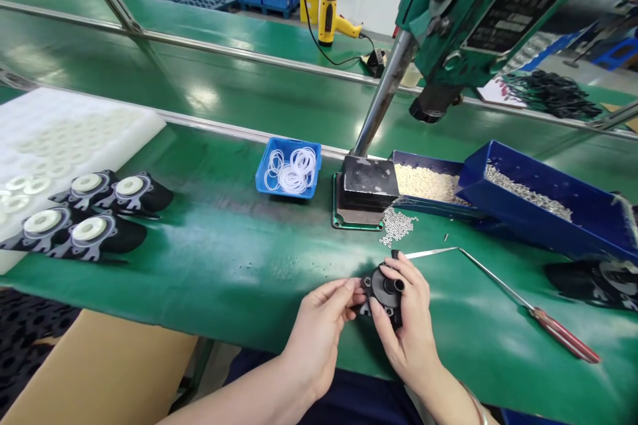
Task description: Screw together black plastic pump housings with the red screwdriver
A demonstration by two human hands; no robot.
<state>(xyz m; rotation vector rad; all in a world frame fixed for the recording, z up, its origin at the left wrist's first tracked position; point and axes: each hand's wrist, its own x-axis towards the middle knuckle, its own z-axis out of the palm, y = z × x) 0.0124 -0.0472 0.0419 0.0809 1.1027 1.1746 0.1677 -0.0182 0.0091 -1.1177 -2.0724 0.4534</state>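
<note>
A round black plastic pump housing with a short pipe stub is held above the green bench, near its front edge. My right hand wraps round it from the right, thumb and fingers closed on its rim. My left hand pinches its left edge beside a screw lug; whether a small part is also between those fingertips is hidden. Just beyond the housing lies a loose pile of small metal nuts. To the right, a screwdriver with a red handle rests beside a thin metal strip.
A green press overhangs its black block. Blue bins hold pale small parts and metal screws. White rings fill a blue tray. Several black housings stand left by white foam. A heat gun stands behind.
</note>
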